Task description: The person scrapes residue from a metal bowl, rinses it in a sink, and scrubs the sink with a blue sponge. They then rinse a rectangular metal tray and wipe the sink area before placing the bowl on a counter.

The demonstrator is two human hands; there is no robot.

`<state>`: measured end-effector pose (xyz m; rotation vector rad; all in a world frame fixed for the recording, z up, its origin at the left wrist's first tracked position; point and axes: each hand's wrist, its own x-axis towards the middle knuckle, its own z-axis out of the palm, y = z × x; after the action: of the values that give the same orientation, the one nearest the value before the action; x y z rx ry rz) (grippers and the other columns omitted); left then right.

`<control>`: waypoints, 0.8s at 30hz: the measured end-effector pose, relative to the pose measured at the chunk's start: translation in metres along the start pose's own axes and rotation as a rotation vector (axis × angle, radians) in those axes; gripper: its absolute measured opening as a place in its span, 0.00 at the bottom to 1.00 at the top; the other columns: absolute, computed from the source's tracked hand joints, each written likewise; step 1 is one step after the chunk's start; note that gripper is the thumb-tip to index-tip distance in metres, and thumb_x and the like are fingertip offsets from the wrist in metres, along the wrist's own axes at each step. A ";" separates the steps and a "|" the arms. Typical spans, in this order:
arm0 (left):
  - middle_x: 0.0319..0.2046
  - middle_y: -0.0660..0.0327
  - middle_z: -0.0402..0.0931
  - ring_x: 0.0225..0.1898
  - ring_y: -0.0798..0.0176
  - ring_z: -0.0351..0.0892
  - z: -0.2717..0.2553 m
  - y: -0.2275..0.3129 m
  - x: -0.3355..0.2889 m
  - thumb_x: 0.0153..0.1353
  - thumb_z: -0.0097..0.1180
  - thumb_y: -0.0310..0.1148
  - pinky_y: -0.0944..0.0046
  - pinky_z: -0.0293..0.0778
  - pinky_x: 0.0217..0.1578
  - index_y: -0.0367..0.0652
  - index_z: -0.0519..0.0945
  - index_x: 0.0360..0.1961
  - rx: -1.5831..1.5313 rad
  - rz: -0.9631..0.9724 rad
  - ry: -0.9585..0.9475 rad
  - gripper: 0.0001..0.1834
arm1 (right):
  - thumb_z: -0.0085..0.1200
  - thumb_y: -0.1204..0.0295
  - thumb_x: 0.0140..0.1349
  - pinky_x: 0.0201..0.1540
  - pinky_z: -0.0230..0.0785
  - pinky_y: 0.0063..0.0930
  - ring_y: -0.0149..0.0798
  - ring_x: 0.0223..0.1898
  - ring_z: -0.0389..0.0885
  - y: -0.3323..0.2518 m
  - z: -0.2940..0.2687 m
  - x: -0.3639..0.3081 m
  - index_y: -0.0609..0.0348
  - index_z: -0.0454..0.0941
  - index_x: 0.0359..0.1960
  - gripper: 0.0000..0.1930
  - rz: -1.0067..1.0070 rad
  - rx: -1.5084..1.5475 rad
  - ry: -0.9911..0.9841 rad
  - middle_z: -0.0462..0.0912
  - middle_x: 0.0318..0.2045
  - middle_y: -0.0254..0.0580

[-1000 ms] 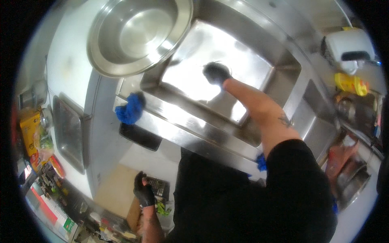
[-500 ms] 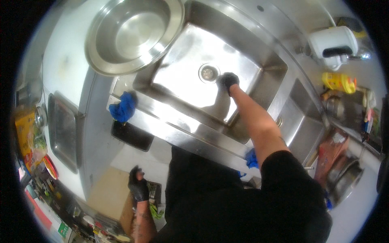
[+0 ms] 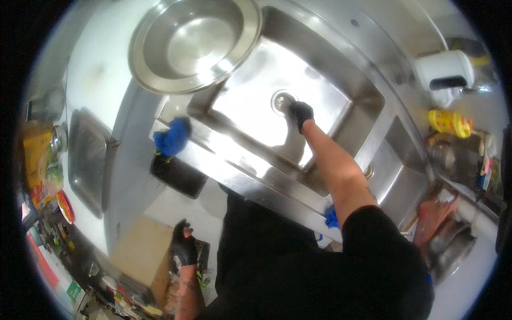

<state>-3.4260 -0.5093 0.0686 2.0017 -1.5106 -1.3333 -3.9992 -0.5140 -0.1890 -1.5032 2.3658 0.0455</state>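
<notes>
My right hand [image 3: 301, 114], in a black glove, reaches down into a large steel sink [image 3: 326, 109]. Its fingers are bent together at the right edge of the round drain [image 3: 282, 101]; what they grip there, if anything, is hidden under the glove. Low at my left side hangs my left hand [image 3: 184, 246], also black-gloved, with loosely bent fingers somewhat apart and nothing seen in them. A bit of bare skin shows at its fingers. A wide steel bowl [image 3: 144, 58] stands at the sink's far left corner.
A crumpled blue cloth [image 3: 172, 137] lies on the sink's left front ledge; another blue piece [image 3: 332, 216] is by my right elbow. A smaller basin [image 3: 392, 160] adjoins on the right. A yellow bottle [image 3: 449, 122] and a steel tray [image 3: 88, 162] stand at the sides.
The whole view has shifted, so the sink and bowl sit slightly further right. My right hand stays at the drain, its fingers closer over the rim. My left hand hangs much as before.
</notes>
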 end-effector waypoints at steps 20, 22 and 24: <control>0.38 0.53 0.85 0.31 0.60 0.84 -0.001 0.023 -0.033 0.67 0.52 0.30 0.60 0.79 0.37 0.42 0.83 0.53 0.268 0.369 0.059 0.15 | 0.46 0.62 0.69 0.58 0.69 0.45 0.43 0.49 0.84 0.065 0.053 -0.017 0.49 0.87 0.40 0.15 -0.562 -0.662 -0.297 0.87 0.44 0.43; 0.38 0.52 0.85 0.30 0.60 0.84 -0.007 0.024 -0.036 0.67 0.52 0.31 0.60 0.79 0.36 0.42 0.83 0.53 0.264 0.340 0.068 0.15 | 0.47 0.63 0.68 0.50 0.77 0.38 0.42 0.43 0.87 0.074 0.073 -0.018 0.51 0.87 0.36 0.14 -0.366 -0.521 -0.201 0.88 0.37 0.46; 0.38 0.51 0.85 0.30 0.57 0.84 -0.020 0.020 -0.040 0.66 0.53 0.30 0.59 0.79 0.37 0.42 0.83 0.53 0.251 0.227 0.040 0.16 | 0.49 0.64 0.67 0.44 0.79 0.37 0.44 0.37 0.88 0.079 0.090 -0.022 0.54 0.87 0.34 0.14 -0.117 -0.168 0.010 0.88 0.32 0.49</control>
<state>-3.4227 -0.4882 0.1126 1.9111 -1.9010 -1.0527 -4.0370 -0.4413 -0.2790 -1.7192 2.3268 0.2135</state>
